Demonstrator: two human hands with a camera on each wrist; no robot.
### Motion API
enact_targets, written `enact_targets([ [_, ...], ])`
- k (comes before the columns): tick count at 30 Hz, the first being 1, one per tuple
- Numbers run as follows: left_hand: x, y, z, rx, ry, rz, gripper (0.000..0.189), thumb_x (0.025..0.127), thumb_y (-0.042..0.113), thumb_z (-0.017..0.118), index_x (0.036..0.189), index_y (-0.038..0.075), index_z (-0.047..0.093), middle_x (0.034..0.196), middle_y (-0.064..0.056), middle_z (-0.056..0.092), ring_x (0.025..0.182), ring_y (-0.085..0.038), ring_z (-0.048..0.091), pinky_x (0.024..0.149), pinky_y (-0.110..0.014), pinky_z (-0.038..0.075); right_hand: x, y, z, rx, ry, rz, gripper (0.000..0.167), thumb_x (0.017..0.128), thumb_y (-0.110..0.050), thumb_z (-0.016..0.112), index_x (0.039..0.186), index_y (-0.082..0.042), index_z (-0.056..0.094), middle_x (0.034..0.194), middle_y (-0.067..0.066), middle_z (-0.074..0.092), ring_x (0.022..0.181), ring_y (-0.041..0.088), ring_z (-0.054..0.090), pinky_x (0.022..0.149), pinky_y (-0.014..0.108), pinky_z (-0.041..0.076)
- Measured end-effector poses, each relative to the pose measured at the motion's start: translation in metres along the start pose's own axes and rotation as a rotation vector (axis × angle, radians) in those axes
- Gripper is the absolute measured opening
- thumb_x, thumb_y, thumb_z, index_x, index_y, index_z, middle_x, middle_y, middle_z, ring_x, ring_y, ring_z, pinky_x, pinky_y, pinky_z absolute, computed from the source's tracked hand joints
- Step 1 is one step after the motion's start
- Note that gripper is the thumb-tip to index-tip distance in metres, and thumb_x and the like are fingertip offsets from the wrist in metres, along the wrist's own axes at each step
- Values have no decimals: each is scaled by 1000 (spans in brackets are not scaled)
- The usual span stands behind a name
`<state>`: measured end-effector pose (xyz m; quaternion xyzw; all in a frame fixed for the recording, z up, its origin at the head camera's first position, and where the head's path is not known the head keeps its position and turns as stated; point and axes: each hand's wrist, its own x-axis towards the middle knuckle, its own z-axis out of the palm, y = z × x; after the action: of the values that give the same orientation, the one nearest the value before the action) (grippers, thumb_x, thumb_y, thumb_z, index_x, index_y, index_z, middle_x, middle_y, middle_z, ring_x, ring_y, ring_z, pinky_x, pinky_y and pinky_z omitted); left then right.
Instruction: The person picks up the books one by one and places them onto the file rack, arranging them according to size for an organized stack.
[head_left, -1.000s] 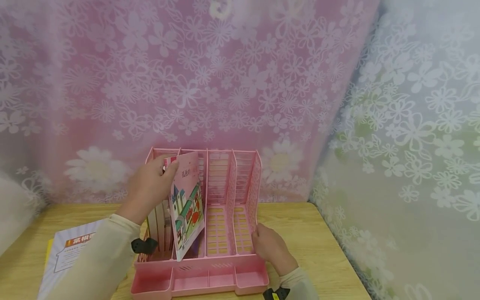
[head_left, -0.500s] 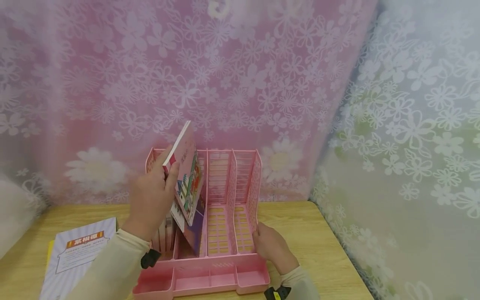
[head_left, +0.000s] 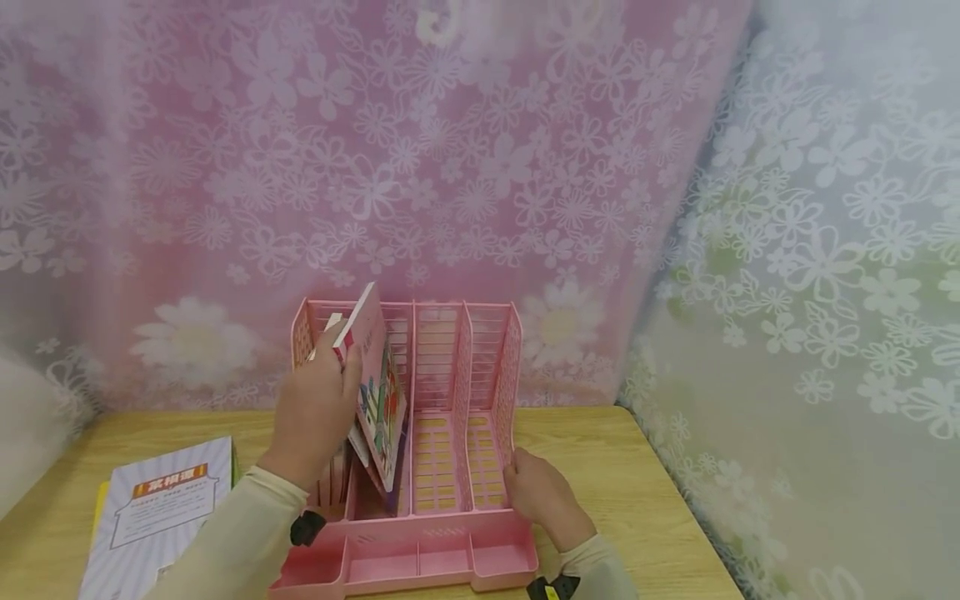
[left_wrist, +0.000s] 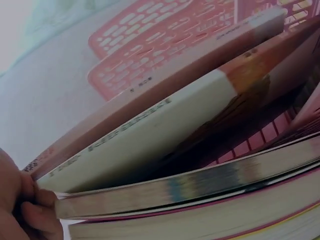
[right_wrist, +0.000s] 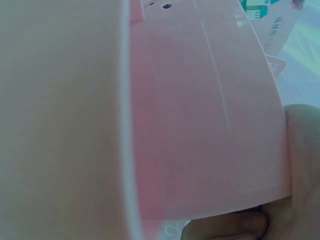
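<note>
My left hand (head_left: 315, 408) grips a thin pink picture book (head_left: 367, 333) by its near upper corner. The book leans inside the second compartment from the left of a pink desktop book rack (head_left: 442, 529). Seen from the left wrist, a white-spined book (left_wrist: 150, 130) lies against the pink spine, also by the fingers. Several more books (left_wrist: 200, 220) stand close below them in that view. My right hand (head_left: 547, 496) holds the front edge of the rack's right side panel; its thumb and fingers wrap the pink plastic panel (right_wrist: 210, 120) in the right wrist view.
A white-and-lilac booklet (head_left: 161, 508) lies on the wooden table (head_left: 600, 467) left of the rack, over something yellow. The rack has small front trays (head_left: 502, 557) and dividers. A pink flowered curtain (head_left: 450, 167) hangs behind, a pale one (head_left: 825, 292) at right.
The left hand first lifted and tipped the pink picture book, its top edge rising, then lowered it slightly into the compartment. The right hand stays on the rack.
</note>
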<state>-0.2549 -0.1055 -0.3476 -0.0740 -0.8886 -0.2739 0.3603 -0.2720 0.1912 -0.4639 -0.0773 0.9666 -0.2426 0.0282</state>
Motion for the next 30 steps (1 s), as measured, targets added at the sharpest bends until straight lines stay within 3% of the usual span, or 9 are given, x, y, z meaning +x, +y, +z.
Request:
enact_targets([
  [6,2,2,5,130,-43,110,42,107,23,55,140,-2,52,45,4,34,33,-10,26,35,-26,22,1,0,0,-2,3,-2,26,108,-21,44,114,-3,62,78,1,56,69,17,53,67,39,47],
  [10,6,2,4,163,-90,161,35,105,20,58,134,1,57,45,5,34,35,-10,27,37,-27,20,1,0,-1,2,2,0,24,109,-21,44,111,-5,62,77,0,57,67,17,53,66,39,47],
  [13,8,2,-2,116,-185,115,38,102,16,59,136,-1,58,48,4,37,38,-11,29,39,-28,23,0,0,-1,0,2,-4,23,108,-20,43,110,-6,62,77,0,57,67,16,54,66,39,47],
  [16,14,3,-12,83,-316,25,49,95,13,57,140,-7,52,52,2,41,42,-13,34,42,-29,27,0,0,-1,-1,3,-7,23,108,-20,44,108,-5,62,77,0,57,68,16,54,67,39,47],
  [19,21,6,-22,103,-440,-62,49,92,18,54,133,-8,52,57,-1,44,46,-16,38,44,-31,30,-1,0,-1,-6,7,-6,22,108,-20,44,107,-5,61,76,1,56,68,17,53,67,39,47],
  [23,28,8,-29,143,-566,-124,26,97,26,49,97,1,57,61,-2,44,51,-18,40,46,-33,32,-1,0,0,-19,11,-2,22,107,-21,45,104,-6,61,75,1,55,67,17,52,66,38,46],
  [26,29,8,-30,152,-605,-113,29,104,27,47,81,9,52,65,-4,48,55,-19,45,51,-35,37,-2,1,1,-22,15,-3,22,106,-21,45,101,-6,61,74,0,54,65,17,51,64,38,45],
  [28,28,8,-30,150,-594,-84,30,107,26,47,91,5,60,73,-6,57,61,-20,50,57,-38,42,-1,1,1,-21,14,3,21,106,-20,45,99,-7,60,74,0,54,64,17,51,63,37,44],
  [30,25,8,-29,132,-567,-60,33,109,24,45,114,-1,65,81,-9,64,61,-20,53,60,-39,45,-1,0,1,-18,13,10,22,107,-21,46,101,-7,61,74,1,54,65,17,50,63,37,44],
])
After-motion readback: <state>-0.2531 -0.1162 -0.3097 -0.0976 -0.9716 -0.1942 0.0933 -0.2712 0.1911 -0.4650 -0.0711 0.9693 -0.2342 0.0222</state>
